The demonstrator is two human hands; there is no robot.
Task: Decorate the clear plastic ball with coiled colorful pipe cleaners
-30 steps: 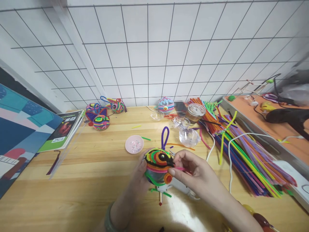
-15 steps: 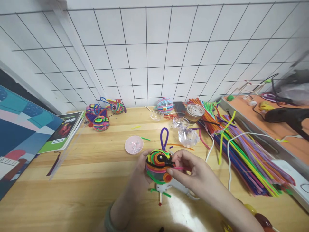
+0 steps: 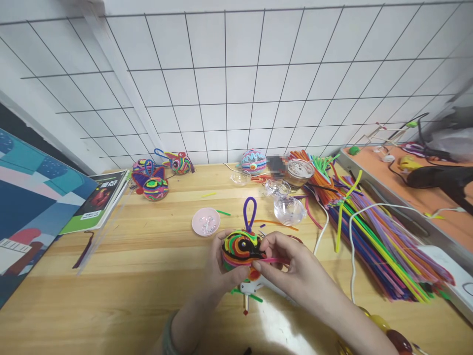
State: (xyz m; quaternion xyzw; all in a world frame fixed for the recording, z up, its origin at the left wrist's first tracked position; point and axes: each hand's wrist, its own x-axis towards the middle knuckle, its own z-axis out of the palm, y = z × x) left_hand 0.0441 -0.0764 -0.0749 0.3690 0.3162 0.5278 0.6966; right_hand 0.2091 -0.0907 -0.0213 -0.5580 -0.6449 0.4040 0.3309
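My left hand (image 3: 221, 273) is closed round a ball (image 3: 236, 251) covered in coiled pipe cleaners of many colours, its thumb across the lower front. A purple loop (image 3: 250, 213) stands up from the ball's top. With thumb and fingers my right hand (image 3: 286, 264) pinches a pink pipe cleaner (image 3: 275, 260) against the ball's right side. Below the ball a white glue gun (image 3: 251, 287) lies on the table, its nozzle towards me. Short green pipe cleaner pieces (image 3: 255, 298) lie by it. The ball's underside is hidden by my hands.
Bundles of pipe cleaners (image 3: 377, 246) and a white cable (image 3: 351, 251) lie to the right. Ahead are a pink dish (image 3: 206, 222) of small shiny bits, clear plastic half-shells (image 3: 288, 209) and a ribbon spool (image 3: 300, 170). Finished-looking balls (image 3: 155, 188) and books (image 3: 96, 204) stand at the left.
My left thumb has come forward over the ball's lower front, covering part of the orange disc. The ball has turned slightly, and my right hand still holds the pink strip against it.
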